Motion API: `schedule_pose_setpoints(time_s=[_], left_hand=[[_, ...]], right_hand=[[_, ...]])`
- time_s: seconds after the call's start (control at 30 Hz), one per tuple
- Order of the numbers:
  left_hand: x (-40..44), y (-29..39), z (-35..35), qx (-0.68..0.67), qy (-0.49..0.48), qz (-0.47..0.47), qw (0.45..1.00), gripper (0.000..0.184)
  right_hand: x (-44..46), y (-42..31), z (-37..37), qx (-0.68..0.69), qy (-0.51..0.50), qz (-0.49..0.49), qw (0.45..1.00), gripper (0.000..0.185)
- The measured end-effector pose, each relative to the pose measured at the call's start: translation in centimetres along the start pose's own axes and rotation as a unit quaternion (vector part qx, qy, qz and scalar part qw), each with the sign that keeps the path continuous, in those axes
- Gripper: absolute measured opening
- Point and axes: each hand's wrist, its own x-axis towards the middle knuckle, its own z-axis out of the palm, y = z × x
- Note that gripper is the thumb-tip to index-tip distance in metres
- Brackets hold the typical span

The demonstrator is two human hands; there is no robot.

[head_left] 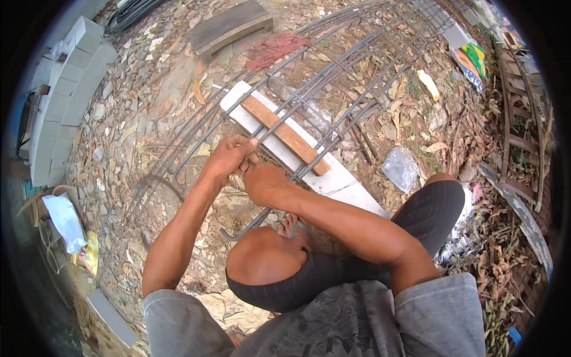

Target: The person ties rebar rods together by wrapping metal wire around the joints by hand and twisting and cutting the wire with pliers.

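Both my hands meet at the near end of a cage of steel rebar [303, 98] lying on the ground. My left hand [233, 157] is closed, thumb and fingers pinched together beside a bar. Close against it, my right hand [266, 183] is curled shut, its fingertips mostly hidden. Whatever the fingers hold is too small or covered to make out. Under the rebar lies a white board [351, 193] with a brown wooden strip [285, 135] on top. Thin wire shows over the board, right of my right hand.
Grey blocks [62, 107] are stacked at left. A dark bench-like slab [232, 27] and a red cloth [276, 50] lie beyond. A clear plastic bag [401, 169] sits right of the board. Leaves and stones cover the ground; my bent knee [267, 256] is close below my hands.
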Motion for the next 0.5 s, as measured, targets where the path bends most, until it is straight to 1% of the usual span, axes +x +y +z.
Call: schedule_pose_setpoints(time_s=[0.03,0.13,0.23,0.27,0.33,0.37,0.43,0.5], left_hand=[[0.1,-0.2,-0.2,-0.008,-0.004,-0.003,1.0,0.03],[0.4,0.5,-0.9,-0.011,-0.04,-0.041,0.998,0.03],[0.4,1.5,-1.3,-0.007,-0.071,-0.094,0.993,0.03],[0.5,1.8,-1.4,-0.007,-0.08,-0.111,0.991,0.03],[0.3,1.5,-1.3,-0.012,-0.078,-0.097,0.992,0.031],[0.3,1.3,-1.5,-0.016,-0.076,-0.09,0.993,0.032],[0.5,0.3,-1.0,-0.022,-0.048,-0.06,0.997,0.035],[0.4,-0.2,-0.6,-0.018,-0.006,-0.038,0.999,0.037]], right_hand=[[0.3,-0.1,0.6,0.027,0.011,0.027,0.999,0.024],[0.5,-0.3,1.4,0.078,0.025,0.005,0.997,0.027],[0.2,-0.2,1.1,0.11,0.006,0.001,0.994,0.031],[0.3,-0.2,1.3,0.105,0.02,0.003,0.994,0.034],[0.0,-0.2,1.4,0.091,0.048,0.004,0.995,0.042],[-0.3,-0.1,1.5,0.066,0.045,-0.015,0.997,0.043],[-3.0,-0.4,-0.5,0.016,0.031,-0.059,0.998,0.047],[-5.2,-0.8,-1.8,-0.004,0.024,-0.078,0.997,0.047]])
